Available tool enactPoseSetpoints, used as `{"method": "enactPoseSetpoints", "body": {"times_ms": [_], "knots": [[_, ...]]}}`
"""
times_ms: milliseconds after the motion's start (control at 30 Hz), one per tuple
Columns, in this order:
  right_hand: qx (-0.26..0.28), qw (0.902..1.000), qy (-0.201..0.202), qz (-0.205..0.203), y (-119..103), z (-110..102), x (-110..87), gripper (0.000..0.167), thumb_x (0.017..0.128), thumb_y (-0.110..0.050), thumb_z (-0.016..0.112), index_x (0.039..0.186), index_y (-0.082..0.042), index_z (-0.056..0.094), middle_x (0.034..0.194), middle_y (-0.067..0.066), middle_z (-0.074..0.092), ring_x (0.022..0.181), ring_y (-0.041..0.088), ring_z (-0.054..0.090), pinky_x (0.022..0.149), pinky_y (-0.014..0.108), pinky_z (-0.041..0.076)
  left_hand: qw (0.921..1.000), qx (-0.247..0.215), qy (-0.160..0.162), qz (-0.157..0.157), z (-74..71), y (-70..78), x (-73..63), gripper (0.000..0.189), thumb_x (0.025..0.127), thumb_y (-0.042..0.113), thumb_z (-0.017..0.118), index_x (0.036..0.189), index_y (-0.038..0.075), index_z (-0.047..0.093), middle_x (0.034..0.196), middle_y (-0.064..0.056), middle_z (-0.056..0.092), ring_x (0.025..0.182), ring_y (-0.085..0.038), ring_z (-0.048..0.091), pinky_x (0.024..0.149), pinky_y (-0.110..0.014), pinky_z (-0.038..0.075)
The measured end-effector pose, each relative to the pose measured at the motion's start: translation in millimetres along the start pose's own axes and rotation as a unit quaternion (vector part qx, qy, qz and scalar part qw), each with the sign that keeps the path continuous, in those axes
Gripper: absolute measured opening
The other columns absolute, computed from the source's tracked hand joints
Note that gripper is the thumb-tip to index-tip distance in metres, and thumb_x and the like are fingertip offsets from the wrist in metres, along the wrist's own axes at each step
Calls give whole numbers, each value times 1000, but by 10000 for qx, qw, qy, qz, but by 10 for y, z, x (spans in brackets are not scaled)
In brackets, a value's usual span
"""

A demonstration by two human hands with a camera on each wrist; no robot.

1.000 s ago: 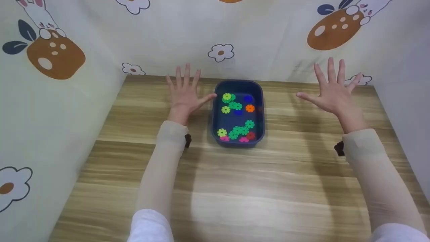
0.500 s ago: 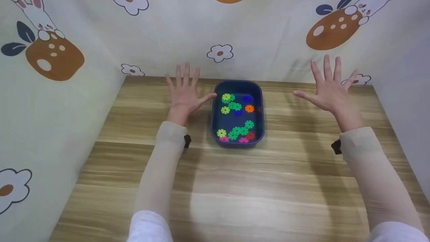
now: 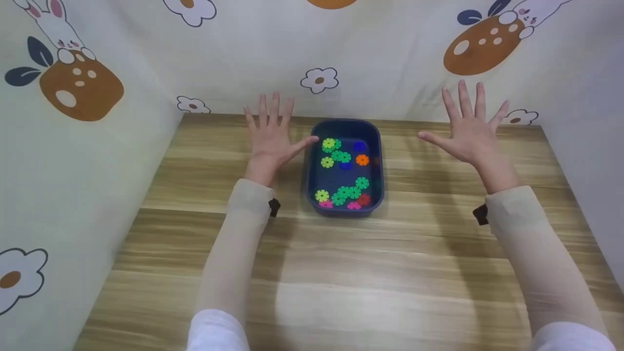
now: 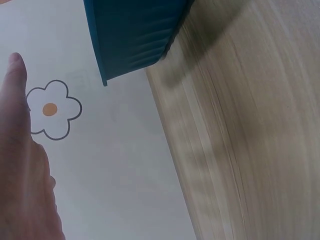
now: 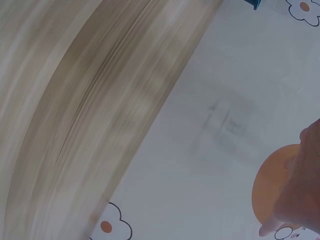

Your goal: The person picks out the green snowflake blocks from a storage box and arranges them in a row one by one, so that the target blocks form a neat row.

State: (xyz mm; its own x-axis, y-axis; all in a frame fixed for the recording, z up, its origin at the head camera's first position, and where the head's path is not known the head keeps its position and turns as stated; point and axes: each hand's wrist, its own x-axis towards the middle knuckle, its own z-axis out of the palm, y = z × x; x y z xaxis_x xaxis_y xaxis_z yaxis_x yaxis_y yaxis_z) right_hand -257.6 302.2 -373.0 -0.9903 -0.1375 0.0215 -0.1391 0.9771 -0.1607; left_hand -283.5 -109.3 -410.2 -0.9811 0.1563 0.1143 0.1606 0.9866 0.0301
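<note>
My left hand (image 3: 269,141) is held spread, left of a dark blue plastic basin (image 3: 312,183); its thumb tip overlaps the basin's rim in the head view, and whether it touches cannot be told. My right hand (image 3: 470,134), also with fingers spread, is well to the right of the basin and holds nothing. Inside the basin lie several small flower-shaped plastic discs: green (image 3: 361,183), yellow (image 3: 327,162), orange (image 3: 362,160), red (image 3: 363,200), pink and blue. The left wrist view catches the basin's ribbed side (image 4: 135,40) beyond the left thumb (image 4: 15,95).
The wood-grain table (image 3: 336,273) ends at a pale cloth wall (image 3: 380,53) printed with flowers, rabbits and oranges. Cloth also rises along the left side (image 3: 73,180), and a pale wall (image 3: 590,161) stands on the right. Both forearms wear beige sleeves (image 3: 231,258).
My right hand has drifted left, a little closer to the basin, with its fingers still spread. The left hand has hardly moved, and the discs lie as before. The head view has shifted slightly.
</note>
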Motion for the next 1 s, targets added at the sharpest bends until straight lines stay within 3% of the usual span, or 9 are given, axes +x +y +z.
{"method": "enactPoseSetpoints", "body": {"times_ms": [500, 833, 1000], "knots": [[139, 9993, 268, -212, -127, 101, 63, 107, 84, -84, 41, 161, -28, -8, 167, 2, -22, 152, 32, -28, 107, 78, -23, 9999, -41, 77, 132, 12, 1, -82, 112, 76, 96, 24, 159, 30, -13, 169, -7, -15, 156, -34, -13, 121, -64, -13], [308, 9968, 608, -416, -162, 222, 93, 106, 85, -81, 46, 162, -26, -2, 170, 4, -11, 156, 30, -16, 115, 72, -17, 9994, -165, 13, 291, 61, 49, -178, 114, 76, 94, 32, 159, 31, -13, 168, -3, -17, 156, -30, -16, 122, -61, -15], [397, 9957, 678, -497, -190, 289, 103, 105, 86, -75, 52, 162, -24, 1, 170, 5, -4, 157, 30, -10, 117, 71, -13, 9988, -164, -56, 465, 83, 82, -257, 112, 77, 94, 30, 160, 29, -9, 170, -3, -12, 157, -31, -8, 123, -61, -13]]}}
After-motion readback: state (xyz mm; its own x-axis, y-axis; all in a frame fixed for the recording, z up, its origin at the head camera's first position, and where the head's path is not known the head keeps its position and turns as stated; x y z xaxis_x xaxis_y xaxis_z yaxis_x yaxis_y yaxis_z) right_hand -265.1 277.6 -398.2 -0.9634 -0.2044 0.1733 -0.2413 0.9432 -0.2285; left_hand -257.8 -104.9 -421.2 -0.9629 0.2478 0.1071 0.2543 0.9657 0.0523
